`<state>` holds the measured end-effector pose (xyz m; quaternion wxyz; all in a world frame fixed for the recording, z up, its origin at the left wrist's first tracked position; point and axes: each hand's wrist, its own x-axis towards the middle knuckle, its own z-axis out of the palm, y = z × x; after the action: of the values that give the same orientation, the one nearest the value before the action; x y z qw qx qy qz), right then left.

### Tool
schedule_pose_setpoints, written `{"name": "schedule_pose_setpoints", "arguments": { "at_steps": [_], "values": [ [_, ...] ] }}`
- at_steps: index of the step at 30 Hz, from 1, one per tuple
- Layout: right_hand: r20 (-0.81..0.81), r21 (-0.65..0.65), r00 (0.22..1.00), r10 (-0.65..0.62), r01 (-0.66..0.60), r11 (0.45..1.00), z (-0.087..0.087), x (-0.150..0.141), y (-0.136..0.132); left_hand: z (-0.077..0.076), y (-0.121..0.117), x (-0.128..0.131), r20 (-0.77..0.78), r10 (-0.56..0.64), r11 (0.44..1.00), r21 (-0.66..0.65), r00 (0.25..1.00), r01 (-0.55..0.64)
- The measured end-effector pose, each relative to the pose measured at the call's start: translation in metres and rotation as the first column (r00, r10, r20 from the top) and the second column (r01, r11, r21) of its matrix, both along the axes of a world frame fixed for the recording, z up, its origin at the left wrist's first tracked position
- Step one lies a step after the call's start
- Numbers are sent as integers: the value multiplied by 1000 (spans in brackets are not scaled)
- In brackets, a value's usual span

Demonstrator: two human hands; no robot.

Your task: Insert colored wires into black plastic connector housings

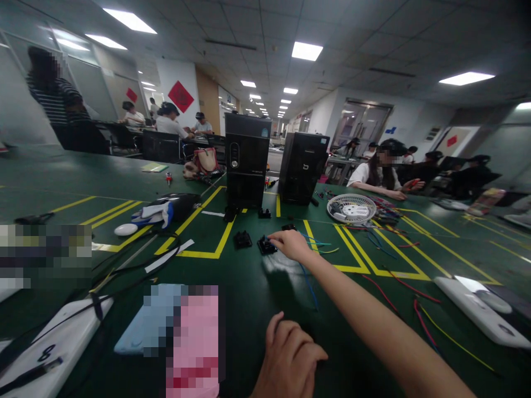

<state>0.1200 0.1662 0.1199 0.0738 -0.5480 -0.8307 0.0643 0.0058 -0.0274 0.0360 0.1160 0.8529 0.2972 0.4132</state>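
The left hand [288, 358] sits low at the bottom edge, fingers loosely curled, its palm hidden, so I cannot tell whether it holds anything. The two hands are well apart. The right arm [365, 304] stretches forward across the green bench mat [257, 293], and the right hand [292, 246], fingers extended and together, touches a small black plastic part [266, 245]. A blue wire [309, 282] lies just beside that hand, another black part [243, 239] sits nearby, and beyond stand a white round basket [351, 208] and two black computer towers [247, 160].

Right arm [373, 315] extended forward, right hand [290, 246] palm down, fingers outstretched; left hand [288, 356] held low, loosely curled.
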Motion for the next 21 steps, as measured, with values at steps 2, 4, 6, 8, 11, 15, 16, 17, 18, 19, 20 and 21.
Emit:
{"name": "schedule_pose_setpoints", "arguments": {
  "at_steps": [2, 4, 6, 8, 11, 15, 16, 17, 18, 19, 20, 21],
  "values": [
    [19, -10, 1000, 0, 0, 1000, -1, 0, 0, -1, 0, 0, 7, -12, 1000, -7, 1000, 12],
    [38, -22, 999, 1, 0, 1000, -2, 1, 0, -2, 0, 1, 5, -23, 999, -24, 1000, 23],
    [55, -36, 998, 4, -2, 999, -2, 2, -1, -3, 1, 1, -6, -33, 998, -46, 999, 33],
    [69, -48, 998, 10, -7, 999, -1, 2, -1, -4, 1, 1, -19, -42, 997, -59, 999, 41],
    [88, -66, 996, 25, -19, 998, 2, 0, 1, -5, 1, 0, -27, -53, 996, -67, 998, 51],
    [117, -100, 992, 58, -46, 994, 9, -4, 6, -6, 3, 0, -31, -53, 996, -67, 998, 51],
    [124, -105, 990, 62, -49, 993, 10, -5, 7, -6, 3, 0, -36, -55, 997, -59, 998, 53],
    [132, -108, 989, 64, -50, 993, 11, -6, 8, -6, 4, 0, -39, -58, 997, -45, 998, 57],
    [140, -111, 988, 64, -49, 993, 12, -7, 10, -6, 4, 1, -39, -65, 997, -31, 997, 63],
    [146, -114, 987, 64, -47, 992, 13, -9, 10, -5, 4, 1, -33, -69, 998, -18, 997, 68],
    [152, -118, 986, 63, -45, 992, 13, -10, 11, -5, 5, 1, -20, -69, 998, -2, 997, 69],
    [158, -123, 986, 61, -42, 991, 13, -11, 12, -4, 5, 2, -9, -67, 998, 12, 998, 67]
  ]
}}
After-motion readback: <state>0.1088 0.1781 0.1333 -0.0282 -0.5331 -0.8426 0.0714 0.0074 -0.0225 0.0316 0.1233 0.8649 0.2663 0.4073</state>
